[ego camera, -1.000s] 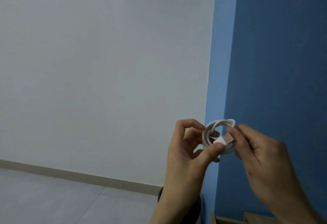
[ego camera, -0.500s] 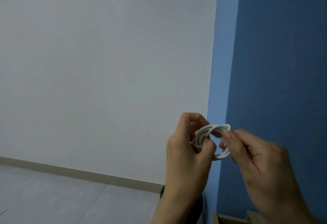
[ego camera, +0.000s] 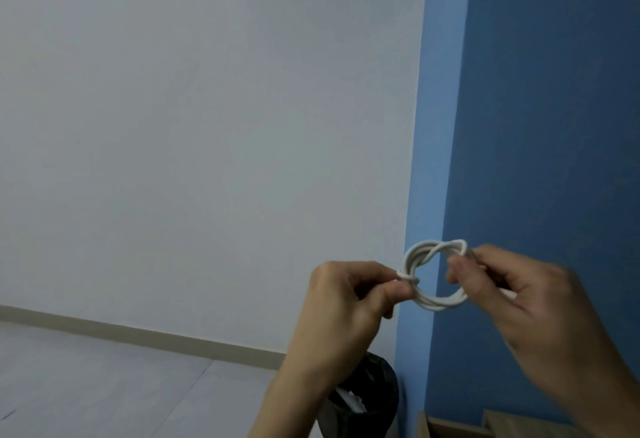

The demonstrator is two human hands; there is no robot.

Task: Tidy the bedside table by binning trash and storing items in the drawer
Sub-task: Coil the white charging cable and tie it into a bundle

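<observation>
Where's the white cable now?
Head view, lower right: the white cable is pinched between left hand and right hand, in the air above the black bin.

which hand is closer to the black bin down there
Left. The left hand pinches the white cable coil directly above the black bin in this view; the right hand grips the coil's other side, farther right.

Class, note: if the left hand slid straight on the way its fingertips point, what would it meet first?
The left hand pinches the coiled white cable; straight on, across the loop, it would likely meet the right hand, though depth is unclear.
</observation>
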